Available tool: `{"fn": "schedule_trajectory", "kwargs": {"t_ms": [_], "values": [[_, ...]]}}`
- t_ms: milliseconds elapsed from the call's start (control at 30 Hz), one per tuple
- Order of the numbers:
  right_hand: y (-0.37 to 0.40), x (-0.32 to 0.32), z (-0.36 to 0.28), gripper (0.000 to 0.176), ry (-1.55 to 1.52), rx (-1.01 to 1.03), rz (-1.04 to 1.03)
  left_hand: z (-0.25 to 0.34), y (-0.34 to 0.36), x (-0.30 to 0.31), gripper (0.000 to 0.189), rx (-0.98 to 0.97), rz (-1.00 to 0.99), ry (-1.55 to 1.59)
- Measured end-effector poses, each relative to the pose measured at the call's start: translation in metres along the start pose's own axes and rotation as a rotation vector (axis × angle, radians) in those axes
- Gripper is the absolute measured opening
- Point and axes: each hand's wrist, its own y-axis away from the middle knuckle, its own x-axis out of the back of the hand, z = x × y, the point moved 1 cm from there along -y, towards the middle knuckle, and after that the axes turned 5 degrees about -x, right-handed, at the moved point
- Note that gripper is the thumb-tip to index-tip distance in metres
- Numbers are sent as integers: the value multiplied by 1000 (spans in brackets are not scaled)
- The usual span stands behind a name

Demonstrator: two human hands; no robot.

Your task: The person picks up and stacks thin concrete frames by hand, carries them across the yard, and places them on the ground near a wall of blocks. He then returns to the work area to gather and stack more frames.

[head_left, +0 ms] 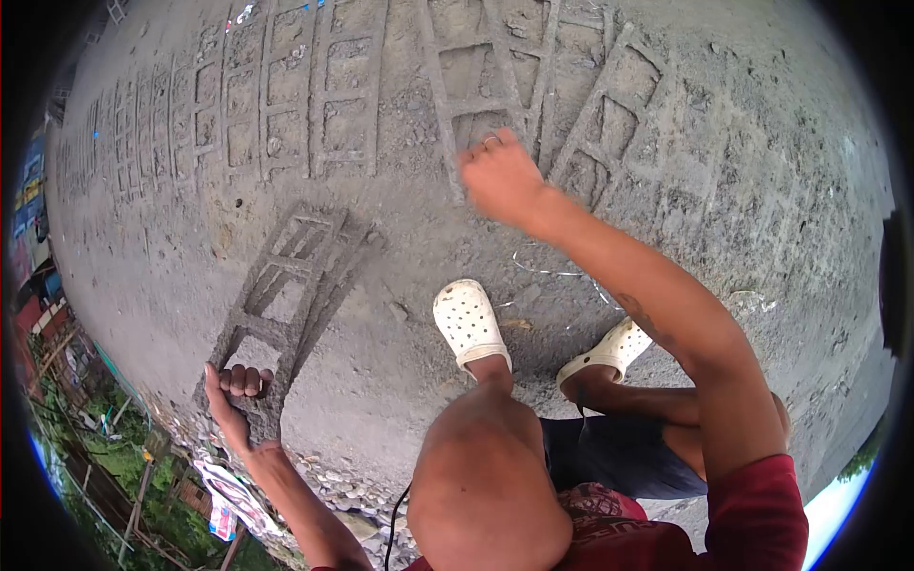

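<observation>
My left hand (246, 395) is wrapped round the near end of a grey, mud-caked, ladder-shaped frame (262, 309). The frame slants up and away from the hand, with open rectangular gaps between its crossbars. A dark strip, perhaps its shadow or a second frame, shows along its right side. My right hand (500, 176), a ring on one finger, is closed at the near end of another ladder-shaped frame (476, 107) on the ground. The hand covers that end, so what its fingers hold is hidden.
Several similar frames (345, 95) lie in a row at the far left. More frames (609, 114) lie slanted beyond my right hand. My feet wear white clogs (468, 322). A pale string (557, 273) lies near them. Stones (343, 490) and plants (124, 466) edge the ground at lower left.
</observation>
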Motion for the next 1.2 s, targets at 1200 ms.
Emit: {"fn": "schedule_trajectory", "kwargs": {"t_ms": [1200], "values": [[124, -45, 65, 28, 123, -10, 41, -6, 18, -22, 34, -39, -12, 19]]}}
